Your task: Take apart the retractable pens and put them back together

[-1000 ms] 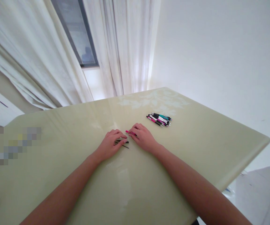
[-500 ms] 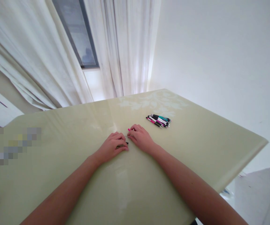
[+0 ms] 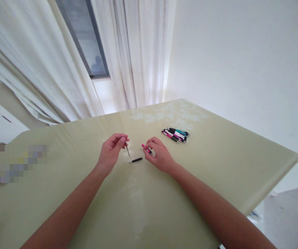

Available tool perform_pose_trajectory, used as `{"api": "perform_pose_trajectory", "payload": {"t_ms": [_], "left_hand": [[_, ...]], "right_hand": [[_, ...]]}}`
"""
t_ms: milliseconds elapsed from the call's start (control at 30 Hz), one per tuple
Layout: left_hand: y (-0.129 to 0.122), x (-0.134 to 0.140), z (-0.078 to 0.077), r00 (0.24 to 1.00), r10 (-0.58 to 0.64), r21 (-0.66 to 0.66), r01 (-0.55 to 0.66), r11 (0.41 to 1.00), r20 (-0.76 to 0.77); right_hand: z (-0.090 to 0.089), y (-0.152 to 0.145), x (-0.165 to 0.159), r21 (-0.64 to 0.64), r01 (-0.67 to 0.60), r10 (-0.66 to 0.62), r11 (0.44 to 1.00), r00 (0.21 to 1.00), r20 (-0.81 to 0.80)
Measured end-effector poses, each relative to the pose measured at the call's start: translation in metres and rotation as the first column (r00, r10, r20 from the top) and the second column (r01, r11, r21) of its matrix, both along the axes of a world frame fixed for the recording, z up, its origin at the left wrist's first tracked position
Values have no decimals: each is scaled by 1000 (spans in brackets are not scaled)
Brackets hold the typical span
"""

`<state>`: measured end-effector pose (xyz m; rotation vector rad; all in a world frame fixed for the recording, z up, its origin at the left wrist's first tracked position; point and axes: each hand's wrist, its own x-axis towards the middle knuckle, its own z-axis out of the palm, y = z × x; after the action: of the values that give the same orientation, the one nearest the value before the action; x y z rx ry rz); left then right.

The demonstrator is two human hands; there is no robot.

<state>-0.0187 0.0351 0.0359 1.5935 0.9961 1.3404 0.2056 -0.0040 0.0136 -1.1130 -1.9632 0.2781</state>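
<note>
A: State the condition of the left hand (image 3: 111, 150).
B: Thumb and forefinger pinch a thin dark rod (image 3: 127, 149) at its upper portion. The rod slants down from the fingertips toward the table (image 3: 128, 207).
A: Locate the black pen barrel (image 3: 135, 160).
B: On the table, between the two sets of fingers, just beside the right thumb.
A: State the condition of the right hand (image 3: 160, 155).
B: Fingers curled, thumb and forefinger close together. A pink-and-black pen part (image 3: 149, 150) shows at these fingers. The view is partly blocked here; whether they grip it or merely cover it cannot be determined.
A: Locate the remaining pens (image 3: 176, 134).
B: In a loose pile on the table, beyond the right fingers and apart from them.
</note>
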Motion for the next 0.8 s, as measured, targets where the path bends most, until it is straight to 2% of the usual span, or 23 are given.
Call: {"api": "perform_pose_trajectory", "payload": {"t_ms": [133,233,500,800], "left_hand": [[-9,5,18,993,-95,-31,97,995,63],[-14,8,24,989,-131,-64,135,989,64],[-16,12,23,979,-184,-117,194,974,90],[-18,11,27,975,-192,-106,204,973,115]], "right_hand": [[6,-9,-7,1,-79,79,997,995,-56],[8,-11,-10,22,-96,98,995,992,-74],[10,-11,-9,68,-75,83,995,988,-132],[11,-11,-9,72,-58,68,996,988,-141]]}}
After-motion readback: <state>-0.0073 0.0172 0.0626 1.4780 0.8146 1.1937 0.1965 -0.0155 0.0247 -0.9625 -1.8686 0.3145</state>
